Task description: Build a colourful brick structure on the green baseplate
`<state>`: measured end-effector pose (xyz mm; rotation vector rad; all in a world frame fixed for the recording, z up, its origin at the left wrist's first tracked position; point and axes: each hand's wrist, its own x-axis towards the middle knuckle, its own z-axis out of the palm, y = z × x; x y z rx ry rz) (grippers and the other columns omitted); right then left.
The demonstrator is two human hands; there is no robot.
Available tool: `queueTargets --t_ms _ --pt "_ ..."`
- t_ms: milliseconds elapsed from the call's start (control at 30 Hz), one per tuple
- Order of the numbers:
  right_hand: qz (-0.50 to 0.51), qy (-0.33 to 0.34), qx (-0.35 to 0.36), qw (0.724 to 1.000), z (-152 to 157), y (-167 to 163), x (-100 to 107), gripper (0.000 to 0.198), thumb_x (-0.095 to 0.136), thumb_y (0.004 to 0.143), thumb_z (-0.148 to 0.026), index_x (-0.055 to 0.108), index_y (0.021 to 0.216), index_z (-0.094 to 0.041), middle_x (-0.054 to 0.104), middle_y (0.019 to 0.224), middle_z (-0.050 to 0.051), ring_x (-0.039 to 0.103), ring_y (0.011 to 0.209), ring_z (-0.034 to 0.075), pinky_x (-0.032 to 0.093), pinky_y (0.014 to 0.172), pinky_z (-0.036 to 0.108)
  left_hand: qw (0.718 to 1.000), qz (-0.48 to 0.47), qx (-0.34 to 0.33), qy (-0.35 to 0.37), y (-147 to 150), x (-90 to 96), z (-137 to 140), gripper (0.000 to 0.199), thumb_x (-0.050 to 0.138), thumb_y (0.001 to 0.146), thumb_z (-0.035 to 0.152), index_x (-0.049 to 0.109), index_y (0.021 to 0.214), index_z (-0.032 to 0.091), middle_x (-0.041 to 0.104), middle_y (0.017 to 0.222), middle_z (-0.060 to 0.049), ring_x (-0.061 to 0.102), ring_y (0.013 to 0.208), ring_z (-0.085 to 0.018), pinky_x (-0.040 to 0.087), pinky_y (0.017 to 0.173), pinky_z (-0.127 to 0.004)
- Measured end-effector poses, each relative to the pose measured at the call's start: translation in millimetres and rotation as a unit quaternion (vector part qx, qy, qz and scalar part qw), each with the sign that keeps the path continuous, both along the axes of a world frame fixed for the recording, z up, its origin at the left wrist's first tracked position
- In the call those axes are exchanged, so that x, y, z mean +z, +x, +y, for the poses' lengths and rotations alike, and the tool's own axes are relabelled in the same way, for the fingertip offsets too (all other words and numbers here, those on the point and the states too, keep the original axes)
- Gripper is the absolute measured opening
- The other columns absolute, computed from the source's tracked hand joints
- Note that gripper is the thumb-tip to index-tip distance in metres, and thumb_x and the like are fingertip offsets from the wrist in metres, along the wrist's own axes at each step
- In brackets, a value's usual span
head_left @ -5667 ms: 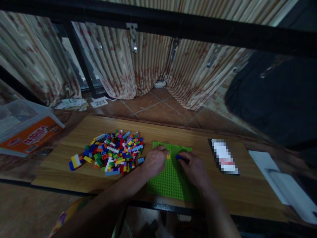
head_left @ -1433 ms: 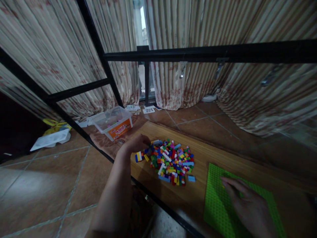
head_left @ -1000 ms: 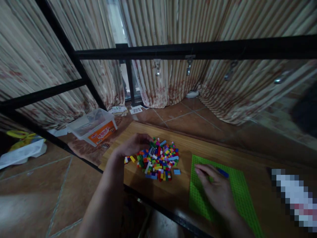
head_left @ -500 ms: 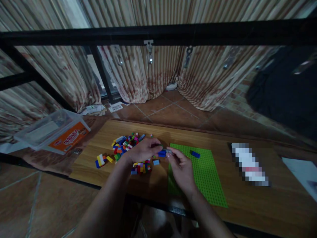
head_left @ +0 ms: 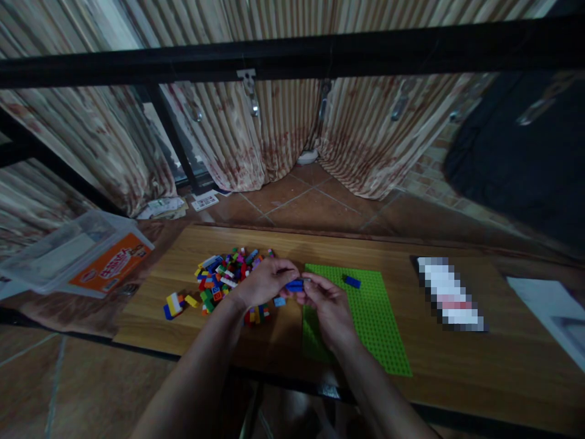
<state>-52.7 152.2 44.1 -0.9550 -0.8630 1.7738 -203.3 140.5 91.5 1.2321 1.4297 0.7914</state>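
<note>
Between both hands are blue building bricks (head_left: 295, 285), held above the gap between the brick pile and the baseplate. My left hand (head_left: 265, 283) is closed on their left side. From the right, my right hand (head_left: 328, 302) pinches them with thumb and fingers; the fingertips partly hide the bricks. Under and beside my right hand lies a green studded baseplate (head_left: 379, 329), with one blue brick (head_left: 352, 281) near its far edge. A heap of mixed coloured bricks (head_left: 223, 277) spreads behind my left hand, and a light blue brick (head_left: 280, 302) lies just below the fingers.
On the wooden table (head_left: 150, 292), a small yellow, white and blue brick cluster (head_left: 173, 305) lies at left. A clear plastic box (head_left: 109, 262) with an orange label stands beyond the left end. At right are a pixelated dark-edged object (head_left: 450, 296) and a white paper (head_left: 543, 305).
The camera view has shifted slightly, so the scene sits further left. My hands have come closer together around the blue bricks; the grey piece visible earlier at my right fingertips no longer shows.
</note>
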Motion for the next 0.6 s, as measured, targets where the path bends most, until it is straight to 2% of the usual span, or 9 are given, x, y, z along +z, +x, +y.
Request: queueTargets --t_ms 133,200,300,367,467,533,600 --pt "-0.018 -0.007 -0.013 1.000 2 -1 -5 0.036 0.082 0.060 -0.043 0.073 0.084 -0.019 0.071 0.069 0.000 0.063 0.057 0.012 0.055 0.056 0.027 1.000 -0.015 -0.005 0.021 1 -6.9 1 0.024 0.057 0.084 0.036 0.066 0.086 0.014 0.063 0.071 0.001 0.056 0.060 -0.009 0.048 0.060 -0.021" --pt "-0.052 0.022 -0.017 0.998 3 -1 -10 0.035 0.079 0.062 -0.044 0.072 0.086 -0.019 0.071 0.069 0.000 0.063 0.056 0.013 0.056 0.056 0.028 0.999 -0.016 -0.005 0.035 0 -9.6 2 0.024 0.059 0.082 0.036 0.066 0.086 0.014 0.062 0.071 0.000 0.055 0.060 -0.009 0.047 0.058 -0.020" --pt "-0.138 0.099 -0.009 0.985 3 -1 -17 0.033 0.070 0.073 -0.043 0.070 0.095 -0.019 0.073 0.077 0.003 0.067 0.064 0.017 0.057 0.064 0.032 0.999 0.024 0.014 0.044 -7 -10.9 2 0.025 0.057 0.084 0.038 0.065 0.087 0.014 0.060 0.068 0.001 0.055 0.057 -0.010 0.046 0.054 -0.020" --pt "-0.217 0.166 0.004 0.962 2 1 -20 0.030 0.063 0.080 -0.039 0.069 0.102 -0.020 0.074 0.087 0.005 0.069 0.074 0.020 0.057 0.073 0.036 0.995 0.072 0.034 0.052 -17 -10.2 2 0.025 0.054 0.085 0.037 0.064 0.085 0.014 0.059 0.065 0.002 0.055 0.055 -0.010 0.045 0.052 -0.020" --pt "-0.338 0.279 0.028 0.898 -2 1 -20 0.025 0.057 0.083 -0.030 0.070 0.102 -0.020 0.074 0.097 0.008 0.069 0.086 0.022 0.054 0.083 0.038 0.989 0.124 0.058 0.062 -29 -8.5 2 0.025 0.053 0.085 0.036 0.062 0.078 0.014 0.060 0.064 0.002 0.058 0.054 -0.011 0.043 0.051 -0.020" --pt "-0.381 0.334 0.050 0.861 -4 -1 -20 0.025 0.054 0.083 -0.023 0.070 0.101 -0.019 0.073 0.099 0.009 0.069 0.090 0.023 0.053 0.086 0.039 0.986 0.142 0.066 0.058 -33 -7.5 1 0.027 0.051 0.086 0.038 0.061 0.075 0.015 0.058 0.060 0.002 0.058 0.052 -0.011 0.041 0.049 -0.020" --pt "-0.382 0.359 0.079 0.848 -7 -2 -20 0.027 0.053 0.081 -0.018 0.070 0.103 -0.019 0.072 0.101 0.009 0.068 0.090 0.022 0.053 0.086 0.037 0.984 0.158 0.062 0.049 -33 -7.0 1 0.030 0.050 0.086 0.040 0.059 0.071 0.016 0.056 0.055 0.003 0.056 0.049 -0.011 0.039 0.047 -0.020"
